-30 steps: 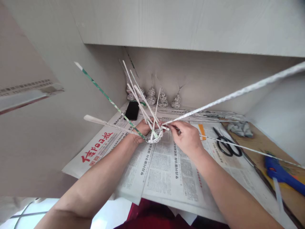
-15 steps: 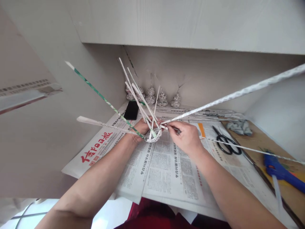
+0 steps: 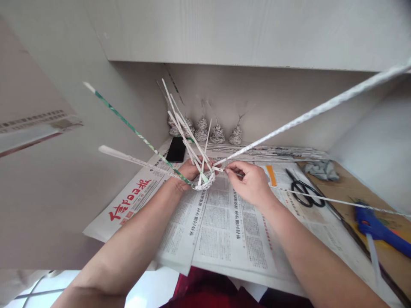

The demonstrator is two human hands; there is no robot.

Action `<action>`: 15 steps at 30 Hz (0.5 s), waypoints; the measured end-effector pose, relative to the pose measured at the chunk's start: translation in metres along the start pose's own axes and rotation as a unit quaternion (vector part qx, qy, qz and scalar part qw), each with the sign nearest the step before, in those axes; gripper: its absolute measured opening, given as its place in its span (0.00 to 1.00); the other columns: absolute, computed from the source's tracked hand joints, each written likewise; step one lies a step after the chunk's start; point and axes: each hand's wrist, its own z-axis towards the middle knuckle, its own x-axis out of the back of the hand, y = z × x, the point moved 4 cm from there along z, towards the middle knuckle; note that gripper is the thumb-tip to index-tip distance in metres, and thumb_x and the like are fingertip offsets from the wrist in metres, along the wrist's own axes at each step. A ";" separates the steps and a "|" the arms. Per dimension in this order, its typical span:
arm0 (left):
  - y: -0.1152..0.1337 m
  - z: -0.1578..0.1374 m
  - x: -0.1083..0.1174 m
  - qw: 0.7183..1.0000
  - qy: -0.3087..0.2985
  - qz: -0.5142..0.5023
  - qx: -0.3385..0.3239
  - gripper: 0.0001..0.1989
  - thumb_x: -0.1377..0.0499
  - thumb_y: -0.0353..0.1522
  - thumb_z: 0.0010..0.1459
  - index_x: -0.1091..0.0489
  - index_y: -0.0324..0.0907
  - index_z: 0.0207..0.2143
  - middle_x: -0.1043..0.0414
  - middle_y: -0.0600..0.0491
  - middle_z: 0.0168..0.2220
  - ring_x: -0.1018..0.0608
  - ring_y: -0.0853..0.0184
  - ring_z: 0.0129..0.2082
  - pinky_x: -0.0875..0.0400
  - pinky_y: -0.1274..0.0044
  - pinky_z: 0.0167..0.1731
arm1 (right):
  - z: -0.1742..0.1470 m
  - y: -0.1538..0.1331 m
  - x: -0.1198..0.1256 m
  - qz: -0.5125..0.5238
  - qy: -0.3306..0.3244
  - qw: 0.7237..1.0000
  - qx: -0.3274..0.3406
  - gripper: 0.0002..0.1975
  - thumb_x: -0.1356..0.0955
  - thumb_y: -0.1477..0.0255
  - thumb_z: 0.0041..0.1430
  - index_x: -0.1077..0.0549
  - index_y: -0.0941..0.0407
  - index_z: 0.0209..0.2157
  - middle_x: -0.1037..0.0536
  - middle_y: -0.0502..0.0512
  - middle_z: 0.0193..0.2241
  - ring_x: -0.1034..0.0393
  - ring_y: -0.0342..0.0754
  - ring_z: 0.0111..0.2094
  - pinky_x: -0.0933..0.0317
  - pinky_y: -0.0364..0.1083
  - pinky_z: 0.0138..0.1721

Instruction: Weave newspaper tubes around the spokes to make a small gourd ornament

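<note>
A small round weave of rolled newspaper (image 3: 204, 183) is at the middle of the table, with several paper sticks fanning up and outward from it. My left hand (image 3: 190, 170) is closed around its far left side, its fingers partly hidden behind the sticks. A green patterned stick (image 3: 128, 125) points up to the left. To the right of the weave, my right hand (image 3: 247, 179) pinches a thin paper stick (image 3: 308, 195), whose long end trails off to the right. Above that hand, a long white stick (image 3: 308, 114) slants to the upper right.
Newspaper sheets (image 3: 231, 239) cover the table. Black scissors (image 3: 305, 190), a grey cloth (image 3: 322, 170) and a blue glue gun (image 3: 375, 226) lie right. A black phone (image 3: 176, 149), several woven paper cones (image 3: 235, 134) and a bundle of paper sticks (image 3: 266, 152) are behind.
The weave and its sticks have shifted slightly left, and the long white stick's outer end sits higher. Both hands keep their hold, with the right fingertips a little farther from the weave.
</note>
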 end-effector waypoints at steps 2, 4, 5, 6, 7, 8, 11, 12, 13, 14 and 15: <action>-0.002 0.001 -0.001 1.000 0.001 0.010 0.001 0.18 0.28 0.31 0.35 0.28 0.34 0.29 0.22 0.46 0.31 0.20 0.65 0.27 0.26 0.76 0.29 | -0.001 -0.003 0.001 -0.033 0.002 0.999 0.018 0.05 0.34 0.73 0.56 0.25 0.53 0.31 0.22 0.49 0.28 0.30 0.43 0.26 0.41 0.42 0.27; -0.002 0.002 -0.001 1.000 0.002 0.018 -0.004 0.18 0.28 0.31 0.35 0.28 0.34 0.29 0.22 0.46 0.31 0.20 0.65 0.27 0.26 0.76 0.30 | -0.001 -0.006 0.002 -0.057 0.010 0.998 0.036 0.04 0.34 0.75 0.55 0.27 0.54 0.30 0.23 0.49 0.29 0.31 0.42 0.26 0.42 0.41 0.27; -0.002 0.002 -0.001 1.000 0.004 0.020 -0.007 0.18 0.28 0.31 0.34 0.28 0.34 0.28 0.22 0.46 0.31 0.21 0.65 0.27 0.26 0.75 0.30 | -0.001 -0.007 0.003 -0.061 0.012 0.997 0.042 0.04 0.35 0.75 0.56 0.28 0.54 0.30 0.23 0.49 0.29 0.31 0.42 0.26 0.42 0.41 0.27; -0.002 0.003 0.000 1.000 0.009 0.022 -0.009 0.18 0.27 0.32 0.34 0.28 0.34 0.28 0.22 0.47 0.31 0.21 0.65 0.27 0.26 0.75 0.30 | -0.001 -0.007 0.004 -0.061 0.014 0.997 0.048 0.04 0.35 0.74 0.57 0.28 0.54 0.30 0.23 0.50 0.30 0.31 0.42 0.27 0.42 0.41 0.27; -0.002 0.003 0.001 1.000 0.016 0.022 -0.011 0.18 0.27 0.32 0.34 0.28 0.34 0.28 0.22 0.47 0.30 0.21 0.66 0.26 0.27 0.75 0.29 | 0.000 -0.008 0.006 -0.060 0.018 0.997 0.054 0.04 0.35 0.73 0.58 0.28 0.54 0.31 0.23 0.50 0.30 0.31 0.42 0.27 0.42 0.41 0.28; -0.001 0.004 0.002 0.999 0.027 0.023 -0.013 0.18 0.27 0.32 0.33 0.28 0.34 0.28 0.22 0.48 0.29 0.22 0.66 0.25 0.27 0.75 0.28 | 0.000 -0.008 0.007 -0.058 0.021 0.996 0.061 0.04 0.35 0.72 0.59 0.29 0.54 0.31 0.23 0.50 0.29 0.31 0.43 0.27 0.41 0.41 0.28; 0.000 0.005 0.005 0.997 0.068 0.026 -0.018 0.19 0.27 0.32 0.32 0.27 0.34 0.28 0.23 0.50 0.26 0.23 0.69 0.24 0.29 0.78 0.28 | 0.001 -0.011 0.010 -0.056 0.031 0.994 0.088 0.04 0.34 0.70 0.59 0.28 0.54 0.31 0.23 0.49 0.28 0.30 0.43 0.28 0.40 0.42 0.31; 0.000 0.006 0.006 0.996 0.081 0.025 -0.019 0.19 0.26 0.32 0.31 0.27 0.34 0.28 0.24 0.51 0.24 0.23 0.70 0.24 0.29 0.78 0.28 | 0.001 -0.012 0.010 -0.057 0.033 0.993 0.096 0.04 0.33 0.70 0.59 0.27 0.53 0.31 0.23 0.49 0.28 0.29 0.43 0.29 0.40 0.42 0.32; 0.000 0.006 0.007 0.995 0.091 0.023 -0.018 0.20 0.26 0.32 0.30 0.27 0.34 0.28 0.25 0.52 0.24 0.24 0.70 0.23 0.30 0.79 0.27 | 0.001 -0.012 0.010 -0.059 0.034 0.992 0.103 0.03 0.33 0.71 0.59 0.27 0.53 0.31 0.22 0.48 0.28 0.29 0.43 0.29 0.39 0.42 0.32; 0.000 0.006 0.007 0.995 0.096 0.021 -0.017 0.20 0.26 0.32 0.30 0.26 0.34 0.28 0.25 0.52 0.23 0.24 0.71 0.23 0.30 0.79 0.27 | 0.000 -0.013 0.010 -0.063 0.035 0.991 0.109 0.03 0.33 0.71 0.59 0.26 0.53 0.32 0.22 0.48 0.29 0.28 0.43 0.30 0.38 0.42 0.33; 0.000 0.006 0.007 0.995 0.099 0.018 -0.015 0.20 0.26 0.32 0.30 0.26 0.34 0.27 0.26 0.53 0.22 0.25 0.71 0.22 0.31 0.79 0.26 | 0.000 -0.014 0.011 -0.069 0.037 0.990 0.114 0.03 0.33 0.72 0.59 0.26 0.53 0.33 0.21 0.48 0.29 0.28 0.43 0.30 0.38 0.42 0.33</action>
